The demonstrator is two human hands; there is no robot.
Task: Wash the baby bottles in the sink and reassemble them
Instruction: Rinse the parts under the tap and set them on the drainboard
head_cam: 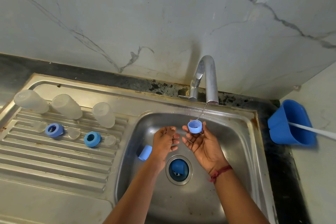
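My right hand pinches a light blue bottle cap at the fingertips, its open side up under the thin stream from the tap. My left hand hovers beside it over the sink basin, fingers relaxed, holding nothing. A second blue cap lies on the basin's left slope and a third sits in the drain. On the drainboard stand three clear bottles upside down, with two blue collar rings and three clear teats.
A blue plastic tub with a white handle sticking out of it sits on the dark counter at the right. The marble wall rises behind the tap. The sink's front rim runs along the lower left.
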